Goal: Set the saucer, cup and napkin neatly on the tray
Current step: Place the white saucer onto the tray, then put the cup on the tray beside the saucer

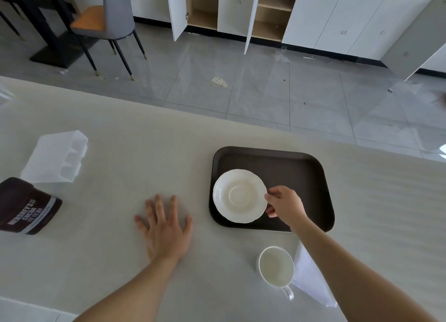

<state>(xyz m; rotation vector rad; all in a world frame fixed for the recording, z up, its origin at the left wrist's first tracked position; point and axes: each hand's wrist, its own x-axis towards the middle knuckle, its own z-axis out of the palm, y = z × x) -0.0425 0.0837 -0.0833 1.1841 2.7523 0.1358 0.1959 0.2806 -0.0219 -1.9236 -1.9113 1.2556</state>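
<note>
A dark brown tray (289, 163) lies on the pale table. A white saucer (239, 196) sits in the tray's near left part, and my right hand (284, 204) pinches its right rim. My left hand (164, 227) rests flat on the table to the left of the tray, fingers spread, holding nothing. A white cup (276, 266) stands upright on the table in front of the tray, its handle pointing toward me. A white napkin (310, 277) lies right of the cup, partly hidden under my right forearm.
A dark brown cocoa pouch (26, 209) lies at the table's left edge, with a clear plastic container (56, 157) on its side behind it. The table's far edge runs diagonally behind the tray. Beyond it are a tiled floor, a chair (108, 25) and open cabinets.
</note>
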